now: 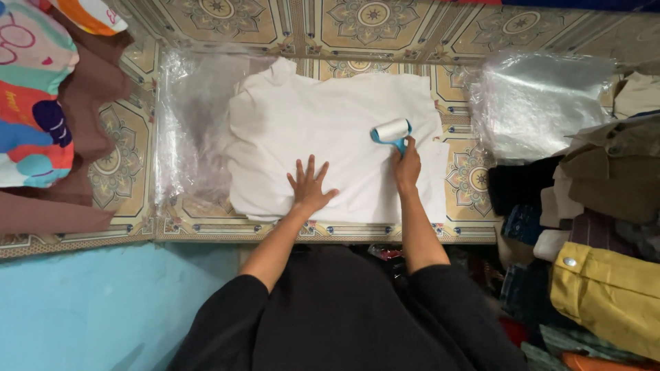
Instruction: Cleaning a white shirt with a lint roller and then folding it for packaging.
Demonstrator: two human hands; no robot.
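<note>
You are mid lint-rolling: right hand (407, 167) fingers grasp the lint roller (392, 132), left hand (309, 187) fingers released, flat on the white garment (323, 117); next, roll steadily.

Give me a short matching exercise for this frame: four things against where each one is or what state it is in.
Things:
1. left hand
2. lint roller
3. clear plastic bag
4. yellow jacket

Places or states:
A. held in the right hand
B. spread under the white garment's left side
C. pressed flat on the white garment
D. on the clothes pile at far right

Pairs: 1-C, 2-A, 3-B, 4-D
</note>
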